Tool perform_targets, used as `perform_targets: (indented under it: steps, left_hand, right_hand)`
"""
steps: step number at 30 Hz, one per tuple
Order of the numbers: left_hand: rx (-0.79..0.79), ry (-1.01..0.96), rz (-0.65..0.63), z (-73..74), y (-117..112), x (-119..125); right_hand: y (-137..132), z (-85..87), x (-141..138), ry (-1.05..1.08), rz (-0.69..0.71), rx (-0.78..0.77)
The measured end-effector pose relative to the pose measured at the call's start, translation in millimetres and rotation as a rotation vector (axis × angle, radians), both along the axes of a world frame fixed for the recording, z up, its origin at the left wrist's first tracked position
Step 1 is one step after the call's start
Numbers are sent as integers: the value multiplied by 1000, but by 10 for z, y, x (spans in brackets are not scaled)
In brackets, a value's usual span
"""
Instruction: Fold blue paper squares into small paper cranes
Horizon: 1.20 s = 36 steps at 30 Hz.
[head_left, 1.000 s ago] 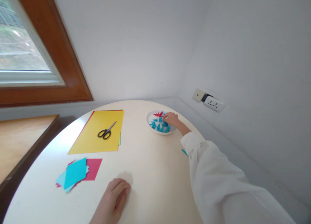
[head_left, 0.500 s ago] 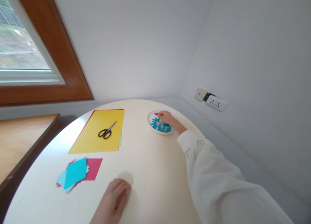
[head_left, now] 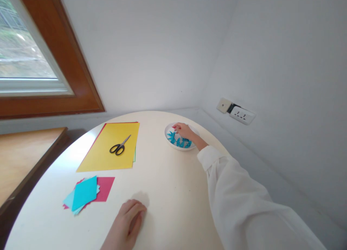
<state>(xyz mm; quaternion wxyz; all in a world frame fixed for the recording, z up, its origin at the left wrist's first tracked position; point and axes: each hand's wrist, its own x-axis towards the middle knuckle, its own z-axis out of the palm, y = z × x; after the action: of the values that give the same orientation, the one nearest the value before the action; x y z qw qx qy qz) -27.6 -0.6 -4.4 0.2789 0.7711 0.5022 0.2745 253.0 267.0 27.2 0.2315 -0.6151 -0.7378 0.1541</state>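
My right hand (head_left: 185, 131) reaches over a round white plate (head_left: 182, 148), its fingers pinched on a small red paper piece (head_left: 174, 127) at the plate's left far side. Most of that piece is hidden by the fingertips. Several blue folded paper pieces (head_left: 179, 142) lie in the plate, forming a curved row below the hand. My left hand (head_left: 130, 219) rests on the table near the front, fingers curled in with nothing visible in them.
Black-handled scissors (head_left: 119, 147) lie on a yellow sheet (head_left: 105, 139), with red and green sheets under it. Closer in, blue and pink paper squares (head_left: 85, 194) form a loose pile. The round white table (head_left: 162, 177) meets walls behind and to the right, where a socket (head_left: 242, 115) is mounted.
My right fingers have closed further over the red paper piece, and less of it shows now. My left hand has stayed in place.
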Motion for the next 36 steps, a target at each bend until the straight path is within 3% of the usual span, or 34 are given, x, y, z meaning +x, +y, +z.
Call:
perform_targets:
  steps: [17,23,36]
  left_hand:
    - [-22,32,-17,-28,5,-9]
    - [-22,33,-19,-11,-7,1]
    - [43,22,-6,-13,7,14]
  right_hand:
    - [66,-76,60,-23,45,46]
    - [57,-78,16,-80,126,38]
    - [-68,72,44,-84,158,63]
